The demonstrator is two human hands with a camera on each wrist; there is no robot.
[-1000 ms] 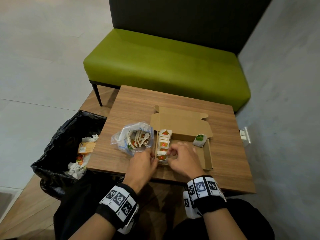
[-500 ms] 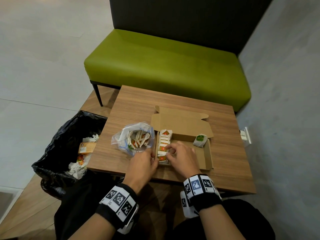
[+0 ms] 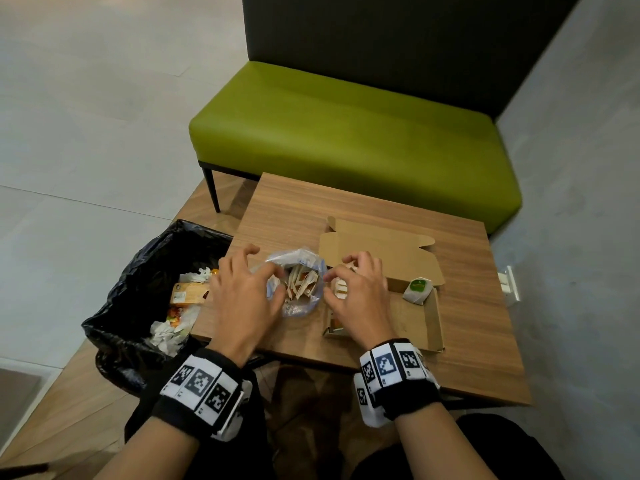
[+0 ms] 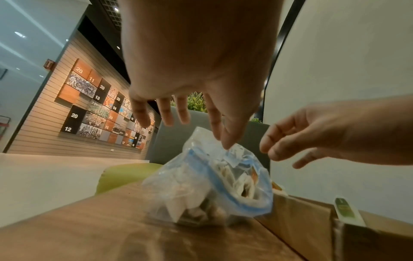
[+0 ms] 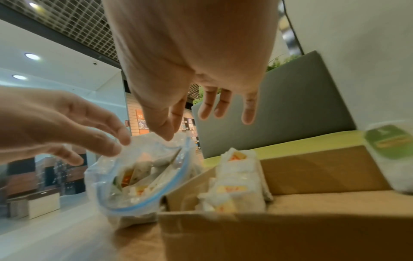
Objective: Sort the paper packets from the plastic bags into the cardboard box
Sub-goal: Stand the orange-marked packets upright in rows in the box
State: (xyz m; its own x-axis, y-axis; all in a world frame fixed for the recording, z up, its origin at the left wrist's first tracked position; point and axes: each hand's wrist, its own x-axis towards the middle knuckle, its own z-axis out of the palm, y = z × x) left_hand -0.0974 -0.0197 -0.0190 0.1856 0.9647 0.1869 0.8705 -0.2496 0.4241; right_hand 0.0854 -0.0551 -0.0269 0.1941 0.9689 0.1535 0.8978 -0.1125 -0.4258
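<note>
- On the tabletop [image 3: 464,317], a clear plastic bag [image 3: 299,289] of paper packets [image 3: 300,283] stands just left of the cardboard box [image 3: 412,317]
- Left hand [image 3: 242,296] spread wide, thumb and forefinger at the bag's rim
- Right hand [image 3: 356,292] loosely spread, holding nothing; more packets [image 5: 236,185] stacked inside the box

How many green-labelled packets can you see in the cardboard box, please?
1: the green-labelled packet leans in the far right corner of the cardboard box, apart from the orange packets on its left. Others may be hidden under the right hand.

Clear plastic bag [image 3: 298,284], wood-grain table [image 3: 464,327]
</note>
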